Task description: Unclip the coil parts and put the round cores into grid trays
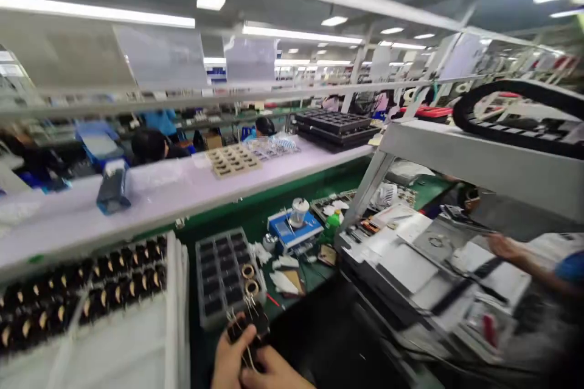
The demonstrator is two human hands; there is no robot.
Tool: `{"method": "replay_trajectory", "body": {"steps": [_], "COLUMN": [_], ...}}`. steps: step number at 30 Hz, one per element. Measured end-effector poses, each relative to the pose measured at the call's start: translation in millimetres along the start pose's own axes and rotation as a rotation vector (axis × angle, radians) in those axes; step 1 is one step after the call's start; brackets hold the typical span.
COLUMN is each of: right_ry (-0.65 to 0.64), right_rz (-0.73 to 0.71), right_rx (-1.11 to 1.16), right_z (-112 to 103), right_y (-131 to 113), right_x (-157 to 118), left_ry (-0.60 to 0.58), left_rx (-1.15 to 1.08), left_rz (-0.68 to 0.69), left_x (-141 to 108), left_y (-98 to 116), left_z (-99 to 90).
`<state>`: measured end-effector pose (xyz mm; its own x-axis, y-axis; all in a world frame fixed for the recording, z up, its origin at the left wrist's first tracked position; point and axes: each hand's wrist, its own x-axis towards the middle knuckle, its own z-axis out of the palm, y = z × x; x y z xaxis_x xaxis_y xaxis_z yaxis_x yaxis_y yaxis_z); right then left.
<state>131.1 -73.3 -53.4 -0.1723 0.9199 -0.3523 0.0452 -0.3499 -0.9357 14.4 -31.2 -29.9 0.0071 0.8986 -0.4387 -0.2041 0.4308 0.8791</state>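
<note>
Low in the middle of the view, my left hand [229, 357] is closed round a small black part [259, 320], its thumb pressed on top. Thin pale wires and shiny metal prongs show around this part; blur hides its exact kind. My right hand [276, 369] is closed against the lower end of the same part, where a pale wire loops between the hands. Just beyond the hands lies a grey compartment tray [204, 282] with dark pockets. Two gold-coloured rings [251, 287] rest in its right side.
To the left, a white rack [171, 316] carries rows of dark pieces. Behind the tray stands a blue device [294, 232] with a clear cup. A white machine [410, 255] fills the right, where another person's hand [504, 248] reaches in. A pale shelf [168, 194] crosses behind.
</note>
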Motion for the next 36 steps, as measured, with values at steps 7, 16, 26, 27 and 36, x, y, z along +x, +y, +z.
{"method": "replay_trajectory", "body": {"steps": [7, 16, 26, 27, 36], "right_ry": [-0.127, 0.118, 0.139, 0.079, 0.168], "right_rz": [0.206, 0.568, 0.327, 0.285, 0.188], "right_rx": [-0.097, -0.007, 0.09, 0.22, 0.432], "right_z": [-23, -77, -49, -49, -66], "right_y": [29, 117, 96, 86, 40], "right_x": [-27, -39, 16, 15, -5], "left_ry": [0.018, 0.275, 0.077, 0.027, -0.192], "left_rx": [-0.277, -0.178, 0.314, 0.361, 0.558], "left_rz": [-0.178, 0.014, 0.02, 0.017, -0.009], "left_x": [-9, 5, -9, -10, -15], "left_y": [-6, -13, -39, -42, -43], "left_z": [18.6, -22.0, -26.8, -25.3, -12.0]}}
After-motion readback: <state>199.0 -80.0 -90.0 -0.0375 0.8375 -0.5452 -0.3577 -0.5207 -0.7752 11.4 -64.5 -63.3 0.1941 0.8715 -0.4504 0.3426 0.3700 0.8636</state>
